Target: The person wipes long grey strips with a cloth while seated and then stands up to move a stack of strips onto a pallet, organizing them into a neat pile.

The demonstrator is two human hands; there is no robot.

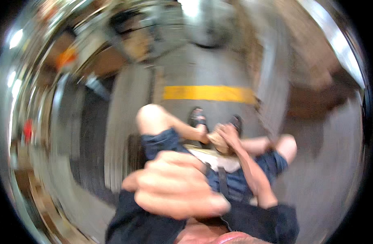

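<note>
Single view: head-worn fisheye, the left of a side-by-side pair, pointing steeply down over the wearer's own torso and legs to the floor (202,65). Very close to the left hand (174,185), which fills the lower centre; the right hand (225,136) sits farther off by the knees. Frame is motion-blurred, straight edges bow toward the rim. No second view present, so no overlap.

Bright overhead light glares at the top, and heavy motion blur smears the whole fisheye-bent view.
</note>
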